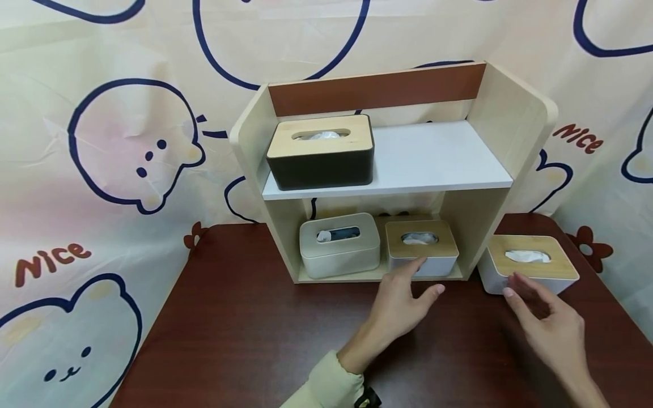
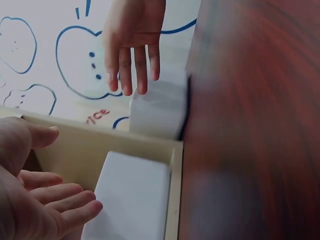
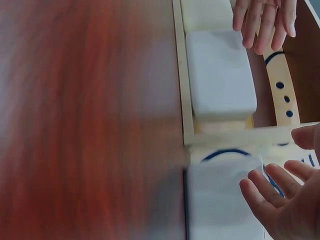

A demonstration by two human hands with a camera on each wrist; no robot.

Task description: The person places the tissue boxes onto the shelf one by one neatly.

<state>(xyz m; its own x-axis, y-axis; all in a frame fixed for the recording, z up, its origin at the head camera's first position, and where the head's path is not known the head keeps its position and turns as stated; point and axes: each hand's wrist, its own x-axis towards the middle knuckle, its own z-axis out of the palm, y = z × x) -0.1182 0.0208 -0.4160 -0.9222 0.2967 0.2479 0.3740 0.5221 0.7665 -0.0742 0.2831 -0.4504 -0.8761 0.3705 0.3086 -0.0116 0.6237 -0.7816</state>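
Observation:
My left hand (image 1: 398, 306) is held in front of the shelf's lower right part, its fingers extended and thumb spread. Its fingertips overlap the front of a white tissue box with a wooden lid (image 1: 448, 262) in the head view. In the left wrist view, that box's white side (image 2: 132, 195) lies right by the fingertips. My right hand (image 1: 553, 331), fingers loosely bent, is at the near front of a second white tissue box with a wooden lid (image 1: 561, 255), standing on the table right of the shelf. Neither hand holds anything.
A two-tier wooden shelf (image 1: 525, 113) stands on the dark red-brown table (image 1: 219, 340). Its upper tier carries a black tissue box with a wooden lid (image 1: 321, 167). On the lower tier, a cream tissue box (image 1: 342, 260) is at the left. Patterned cloth (image 1: 127, 238) hangs behind.

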